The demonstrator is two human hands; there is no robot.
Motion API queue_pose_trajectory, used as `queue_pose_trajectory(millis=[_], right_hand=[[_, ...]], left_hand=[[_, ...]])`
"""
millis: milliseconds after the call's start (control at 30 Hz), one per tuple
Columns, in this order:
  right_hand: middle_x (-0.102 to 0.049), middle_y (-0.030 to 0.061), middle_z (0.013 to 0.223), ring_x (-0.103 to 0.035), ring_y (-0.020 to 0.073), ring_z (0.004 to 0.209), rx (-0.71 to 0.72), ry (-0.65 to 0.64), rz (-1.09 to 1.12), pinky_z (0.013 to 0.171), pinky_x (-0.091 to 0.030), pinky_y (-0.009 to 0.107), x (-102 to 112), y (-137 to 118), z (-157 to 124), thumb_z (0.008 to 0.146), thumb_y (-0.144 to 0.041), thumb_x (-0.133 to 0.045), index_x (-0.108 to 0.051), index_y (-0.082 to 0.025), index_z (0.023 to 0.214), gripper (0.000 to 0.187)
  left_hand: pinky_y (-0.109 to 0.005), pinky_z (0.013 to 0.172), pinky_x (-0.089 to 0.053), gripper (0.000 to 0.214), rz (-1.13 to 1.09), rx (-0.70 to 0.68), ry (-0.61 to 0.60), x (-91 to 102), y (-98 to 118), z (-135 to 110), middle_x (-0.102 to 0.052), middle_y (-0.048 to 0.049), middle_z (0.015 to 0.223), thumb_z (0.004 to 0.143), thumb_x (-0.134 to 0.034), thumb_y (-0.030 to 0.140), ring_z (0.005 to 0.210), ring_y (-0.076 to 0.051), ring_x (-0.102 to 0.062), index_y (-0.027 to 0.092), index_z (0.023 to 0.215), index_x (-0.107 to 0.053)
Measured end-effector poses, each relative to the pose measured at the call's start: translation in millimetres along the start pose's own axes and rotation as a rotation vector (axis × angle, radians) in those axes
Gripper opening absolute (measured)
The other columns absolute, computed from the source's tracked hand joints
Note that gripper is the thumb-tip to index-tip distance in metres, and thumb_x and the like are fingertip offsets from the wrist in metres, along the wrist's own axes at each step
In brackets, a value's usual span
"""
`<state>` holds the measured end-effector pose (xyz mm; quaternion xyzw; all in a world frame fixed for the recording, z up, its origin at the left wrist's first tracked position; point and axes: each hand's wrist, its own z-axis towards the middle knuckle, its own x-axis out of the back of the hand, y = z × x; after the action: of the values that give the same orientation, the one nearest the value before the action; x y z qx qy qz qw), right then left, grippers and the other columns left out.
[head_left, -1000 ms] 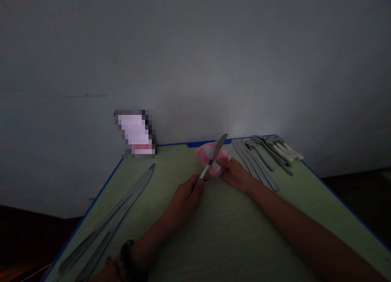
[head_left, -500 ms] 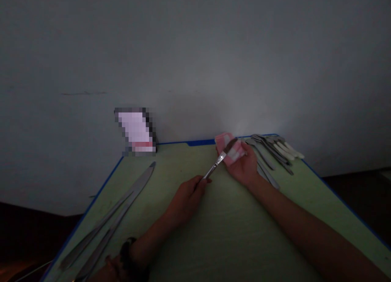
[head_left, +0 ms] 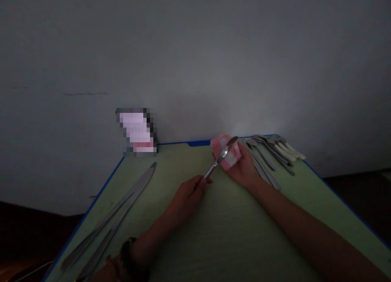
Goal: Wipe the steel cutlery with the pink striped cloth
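My left hand (head_left: 187,194) is closed on the handle of a steel table knife (head_left: 219,160) that slants up to the right. The blade's tip lies against a pink and white cloth (head_left: 226,152). My right hand (head_left: 244,168) grips that cloth from behind, fingers curled round it. Both hands hover over the middle of a pale green table (head_left: 226,229) with a blue edge. The room is dim.
Several more knives and spoons (head_left: 269,155) lie in a row at the back right. Two long knives (head_left: 113,217) rest along the left side. A blurred-out pinkish object (head_left: 136,131) stands at the back left against a grey wall.
My right hand carried the cloth up and to the right along the blade toward its tip. The knife tilted lower to the right. My left hand hardly moved.
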<state>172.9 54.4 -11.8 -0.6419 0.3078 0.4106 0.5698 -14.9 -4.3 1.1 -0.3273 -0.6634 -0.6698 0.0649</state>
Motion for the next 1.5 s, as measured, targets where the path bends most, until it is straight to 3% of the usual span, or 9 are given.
queue_pose_trajectory(millis=[300,400,567,767,867,933,1067,1200,1500], right_hand=[[-0.069,0.0021,0.082,-0.065,0.0152,0.074,-0.084,0.039,-0.096,0.078,-0.053,0.031,11.3,6.2,3.9,0.084,-0.029,-0.05,-0.061,-0.017,0.099,0.022],[-0.07,0.0029,0.084,-0.065,0.0149,0.073,-0.08,0.031,-0.068,0.078,-0.053,0.031,9.4,4.5,4.1,0.084,-0.029,-0.049,-0.061,-0.017,0.098,0.022],[-0.071,0.0009,0.086,-0.066,0.0134,0.072,-0.046,0.058,0.017,0.075,-0.054,0.029,5.5,0.9,4.1,0.085,-0.026,-0.047,-0.061,-0.019,0.096,0.019],[-0.071,0.0006,0.078,-0.065,0.0137,0.066,0.002,0.168,0.043,0.071,-0.055,0.03,8.1,0.3,6.3,0.085,-0.027,-0.046,-0.062,-0.019,0.09,0.018],[-0.071,0.0027,0.08,-0.066,0.0162,0.071,0.017,0.161,0.032,0.078,-0.054,0.035,6.7,1.1,4.4,0.085,-0.032,-0.047,-0.062,-0.018,0.09,0.021],[-0.071,0.0044,0.085,-0.066,0.0171,0.077,0.005,0.108,0.032,0.082,-0.053,0.037,4.1,2.2,2.2,0.085,-0.036,-0.047,-0.062,-0.017,0.092,0.024],[-0.071,0.0037,0.094,-0.066,0.016,0.087,-0.009,0.035,0.002,0.087,-0.051,0.034,0.0,5.2,0.1,0.087,-0.034,-0.046,-0.061,-0.018,0.098,0.025],[-0.071,0.0032,0.091,-0.066,0.0155,0.085,-0.025,0.04,-0.053,0.087,-0.05,0.032,2.4,7.8,1.9,0.089,-0.035,-0.041,-0.061,-0.017,0.1,0.029],[-0.07,0.0055,0.091,-0.065,0.0186,0.082,-0.017,0.023,-0.042,0.08,-0.052,0.036,8.6,4.5,2.6,0.086,-0.048,-0.044,-0.058,-0.018,0.109,0.04]], left_hand=[[-0.022,0.049,-0.033,0.042,-0.041,0.029,0.025,-2.4,0.5,-0.3,-0.044,0.0033,0.057,0.09,-0.032,0.045,0.052,-0.012,-0.042,0.016,0.098,-0.062],[-0.023,0.052,-0.036,0.042,-0.136,-0.004,0.013,-3.9,-0.1,-2.9,-0.045,0.0031,0.061,0.092,-0.028,0.044,0.055,-0.012,-0.043,0.017,0.106,-0.057],[-0.024,0.063,-0.04,0.041,-0.186,-0.124,-0.128,-1.6,-2.6,-7.7,-0.053,0.0008,0.079,0.087,-0.044,0.031,0.069,-0.013,-0.048,0.021,0.126,-0.039],[-0.028,0.071,-0.043,0.049,-0.092,-0.261,-0.227,2.4,4.7,-17.6,-0.057,-0.0046,0.094,0.089,-0.037,0.026,0.077,-0.015,-0.052,0.021,0.137,-0.026],[-0.027,0.071,-0.043,0.046,0.009,-0.257,-0.167,-2.3,6.1,-17.5,-0.06,-0.0041,0.092,0.093,-0.033,0.031,0.074,-0.015,-0.054,0.021,0.137,-0.027],[-0.025,0.064,-0.042,0.046,0.042,-0.198,-0.027,-4.8,4.0,-13.3,-0.061,-0.002,0.083,0.093,-0.032,0.034,0.067,-0.014,-0.054,0.019,0.136,-0.029],[-0.024,0.055,-0.038,0.038,0.135,-0.04,0.132,-3.1,-0.6,-2.6,-0.059,-0.0001,0.066,0.09,-0.035,0.043,0.059,-0.016,-0.055,0.017,0.107,-0.057],[-0.024,0.054,-0.036,0.036,0.183,-0.013,0.107,-1.2,-2.5,-0.6,-0.055,0.0008,0.06,0.09,-0.035,0.044,0.056,-0.016,-0.053,0.018,0.088,-0.061],[-0.022,0.052,-0.034,0.036,-0.1,-0.087,-0.042,1.5,-6.8,-7.7,-0.043,0.0059,0.061,0.092,-0.033,0.036,0.053,-0.011,-0.042,0.018,0.119,-0.049]])
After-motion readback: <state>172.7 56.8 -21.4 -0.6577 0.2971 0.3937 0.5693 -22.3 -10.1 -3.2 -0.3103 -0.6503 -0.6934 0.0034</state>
